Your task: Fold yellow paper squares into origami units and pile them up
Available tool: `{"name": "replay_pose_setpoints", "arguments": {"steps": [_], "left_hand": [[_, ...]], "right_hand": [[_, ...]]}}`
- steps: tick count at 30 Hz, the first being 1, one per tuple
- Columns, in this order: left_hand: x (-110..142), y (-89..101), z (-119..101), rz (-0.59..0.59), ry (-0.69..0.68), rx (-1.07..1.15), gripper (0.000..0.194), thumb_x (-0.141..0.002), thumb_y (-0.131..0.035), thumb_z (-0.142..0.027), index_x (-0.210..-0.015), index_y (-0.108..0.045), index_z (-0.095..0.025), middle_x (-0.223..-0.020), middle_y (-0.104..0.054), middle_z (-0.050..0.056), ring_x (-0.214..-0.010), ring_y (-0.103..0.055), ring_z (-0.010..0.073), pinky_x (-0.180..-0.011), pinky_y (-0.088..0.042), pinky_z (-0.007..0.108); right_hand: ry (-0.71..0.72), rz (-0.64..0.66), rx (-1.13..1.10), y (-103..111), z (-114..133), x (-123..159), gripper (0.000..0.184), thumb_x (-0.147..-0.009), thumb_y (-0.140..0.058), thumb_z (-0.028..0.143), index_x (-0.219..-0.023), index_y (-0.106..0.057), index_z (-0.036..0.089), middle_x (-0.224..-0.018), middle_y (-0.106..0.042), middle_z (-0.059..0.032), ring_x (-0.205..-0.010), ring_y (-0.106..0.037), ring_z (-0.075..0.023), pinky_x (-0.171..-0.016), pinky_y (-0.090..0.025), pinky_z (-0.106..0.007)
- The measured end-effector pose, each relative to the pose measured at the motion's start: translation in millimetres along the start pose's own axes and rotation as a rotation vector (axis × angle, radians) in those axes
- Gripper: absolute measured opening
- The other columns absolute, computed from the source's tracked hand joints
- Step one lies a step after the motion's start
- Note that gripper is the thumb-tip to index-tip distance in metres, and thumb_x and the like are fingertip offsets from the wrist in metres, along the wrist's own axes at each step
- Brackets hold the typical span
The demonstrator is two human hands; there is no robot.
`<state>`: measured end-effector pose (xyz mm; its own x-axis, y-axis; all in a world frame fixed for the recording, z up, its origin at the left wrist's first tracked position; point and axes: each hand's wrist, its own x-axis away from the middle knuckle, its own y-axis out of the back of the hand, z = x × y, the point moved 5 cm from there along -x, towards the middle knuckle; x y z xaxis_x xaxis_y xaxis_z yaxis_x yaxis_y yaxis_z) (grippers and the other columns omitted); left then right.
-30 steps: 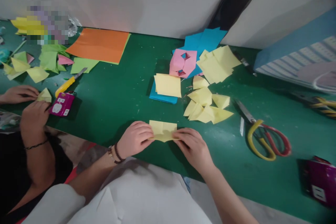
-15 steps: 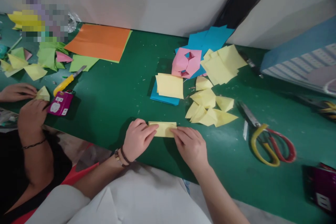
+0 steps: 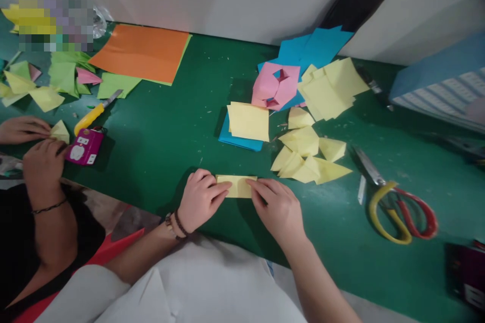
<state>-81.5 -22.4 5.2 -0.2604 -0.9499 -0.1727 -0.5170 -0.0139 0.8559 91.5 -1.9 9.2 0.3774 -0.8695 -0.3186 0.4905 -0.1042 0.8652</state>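
Note:
A folded strip of yellow paper (image 3: 238, 189) lies flat near the table's front edge, between my two hands. My left hand (image 3: 200, 199) grips its left end, thumb on top and fingers curled. At the right end, my right hand (image 3: 278, 207) pinches the strip with thumb and fingertips. Just beyond it is a small stack of yellow paper squares (image 3: 249, 121) on folded blue paper (image 3: 240, 144). Several folded yellow paper pieces (image 3: 303, 154) lie to the right of that stack. Behind them sits a pink folded-paper model (image 3: 276, 86).
Scissors (image 3: 394, 207) lie right on the green table (image 3: 170, 131), near a blue box (image 3: 443, 75). Orange paper (image 3: 142, 53), a yellow utility knife (image 3: 94, 113) and a purple box (image 3: 85, 146) are left. A co-worker's hands (image 3: 43, 154) hold a small yellow paper piece (image 3: 60, 132).
The camera view has shifted slightly, so the table's things appear moved. My right fingertips sit a little further in along the yellow strip; both hands stay on it.

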Motion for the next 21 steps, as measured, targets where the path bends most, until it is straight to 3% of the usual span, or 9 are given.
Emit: {"name": "replay_pose_setpoints", "arguments": {"steps": [21], "left_hand": [[-3.0,-0.9,1.7,0.05,0.018,-0.004,0.018,-0.092,-0.057,-0.028,-0.102,-0.072,-0.025,-0.072,-0.059,0.003,-0.088,-0.049,0.0213,-0.076,-0.041,0.036]], "right_hand": [[-0.032,0.009,-0.045,-2.1,-2.6,-1.6,0.022,-0.087,-0.054,0.014,-0.094,-0.074,0.02,-0.083,-0.07,-0.0051,-0.075,-0.065,-0.0173,-0.072,-0.053,-0.031]]}}
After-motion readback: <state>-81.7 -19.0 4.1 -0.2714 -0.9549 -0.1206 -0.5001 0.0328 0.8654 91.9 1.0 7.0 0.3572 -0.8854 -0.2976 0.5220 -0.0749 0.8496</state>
